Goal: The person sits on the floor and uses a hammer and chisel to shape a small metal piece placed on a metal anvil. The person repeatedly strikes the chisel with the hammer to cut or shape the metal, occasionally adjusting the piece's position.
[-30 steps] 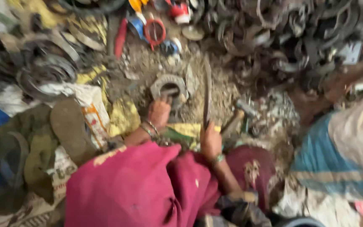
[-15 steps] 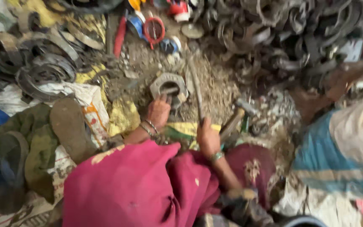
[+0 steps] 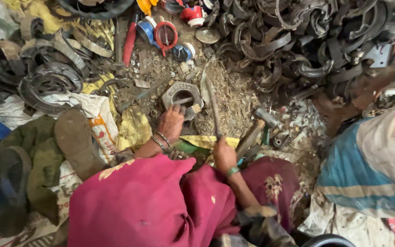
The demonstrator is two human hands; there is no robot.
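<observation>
Head view: left hand point(image 3: 171, 122) fingers rest spread on a grey ring-shaped metal casting point(image 3: 182, 95); right hand point(image 3: 224, 154) fingers grip closed around a thin metal rod point(image 3: 214, 107), angled just right of the casting.

The dirt floor point(image 3: 234, 98) (strewn with metal shavings) carries a ring-shaped metal casting point(image 3: 182, 94), a hammer point(image 3: 258, 128), sacks point(image 3: 98, 114) and heaped scrap rings point(image 3: 312, 41).

A loose magenta-pink cloth garment point(image 3: 147, 206) is seen draped over the lap, patterned with a few small pale yellow patches. Thin dark metal bangles point(image 3: 161, 140) are worn at the left wrist, and a green beaded bangle point(image 3: 232, 171) is worn at the right wrist.
</observation>
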